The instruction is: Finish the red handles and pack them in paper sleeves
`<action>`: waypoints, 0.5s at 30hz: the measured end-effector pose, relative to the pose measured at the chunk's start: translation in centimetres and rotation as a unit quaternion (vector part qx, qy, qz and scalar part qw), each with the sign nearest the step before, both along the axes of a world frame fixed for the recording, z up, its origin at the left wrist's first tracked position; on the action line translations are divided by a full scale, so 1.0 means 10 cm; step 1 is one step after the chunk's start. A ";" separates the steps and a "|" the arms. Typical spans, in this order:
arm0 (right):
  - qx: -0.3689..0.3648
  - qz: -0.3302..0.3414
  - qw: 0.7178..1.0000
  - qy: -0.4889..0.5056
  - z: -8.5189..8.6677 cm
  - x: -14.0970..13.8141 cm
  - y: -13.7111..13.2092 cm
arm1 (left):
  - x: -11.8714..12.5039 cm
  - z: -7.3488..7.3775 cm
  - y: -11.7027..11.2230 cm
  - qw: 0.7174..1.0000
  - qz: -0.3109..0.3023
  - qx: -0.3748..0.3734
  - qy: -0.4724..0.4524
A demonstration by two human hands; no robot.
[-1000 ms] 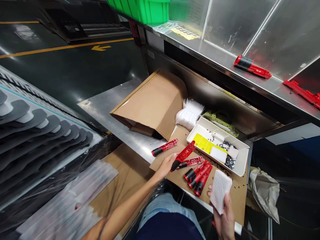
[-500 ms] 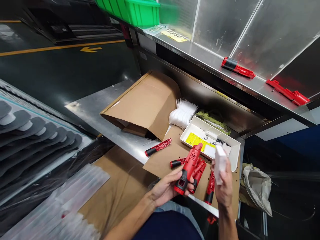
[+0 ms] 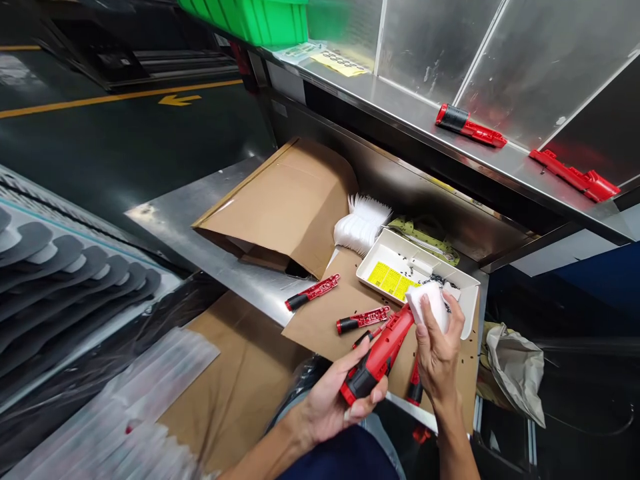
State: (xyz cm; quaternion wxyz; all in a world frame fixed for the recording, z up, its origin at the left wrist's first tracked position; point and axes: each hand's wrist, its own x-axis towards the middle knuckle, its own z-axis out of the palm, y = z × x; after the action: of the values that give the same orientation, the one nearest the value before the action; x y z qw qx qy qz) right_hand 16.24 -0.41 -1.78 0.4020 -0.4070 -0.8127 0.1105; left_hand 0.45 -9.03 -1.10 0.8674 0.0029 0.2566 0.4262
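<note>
the left hand (image 3: 325, 410) curls closed around a red-and-black plastic tool body (image 3: 376, 365), which lies across its palm and fingers. the right hand (image 3: 439, 343) grips a white sponge (image 3: 430, 305), pressing it against the tool's upper end. just beyond, a white tray (image 3: 400, 250) sits on a cardboard sheet (image 3: 320, 320).

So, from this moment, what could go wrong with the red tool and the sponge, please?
The red tool rests in a loose grip of the left hand, so it might slip toward the steel shelf edge. The white sponge in the right hand is close above the white tray, so a bump could spill its small black bits. Bits on the cardboard sheet could perhaps stick to the sponge.
</note>
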 end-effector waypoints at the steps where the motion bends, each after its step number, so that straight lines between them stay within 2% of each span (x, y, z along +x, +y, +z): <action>1: 0.000 0.011 1.000 -0.008 0.03 -0.01 -0.05 | 0.00 0.02 0.00 1.000 0.004 -0.013 0.005; 6: -0.021 0.145 0.987 -0.067 0.07 0.04 -0.29 | 0.01 0.02 0.02 0.998 -0.004 -0.050 0.026; 11: -0.016 0.057 0.997 -0.047 0.08 0.13 -0.22 | 0.03 0.02 0.02 0.999 -0.020 -0.046 0.021; 15: -0.044 0.138 0.986 -0.084 0.12 0.10 -0.32 | 0.07 0.03 0.02 0.994 -0.012 -0.059 0.090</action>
State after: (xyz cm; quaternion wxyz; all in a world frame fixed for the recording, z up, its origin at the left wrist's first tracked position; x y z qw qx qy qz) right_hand 17.27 -3.60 -0.57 0.2945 -0.3164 -0.8863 0.1660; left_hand 1.14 -8.79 -0.78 0.8445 -0.0067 0.3587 0.3976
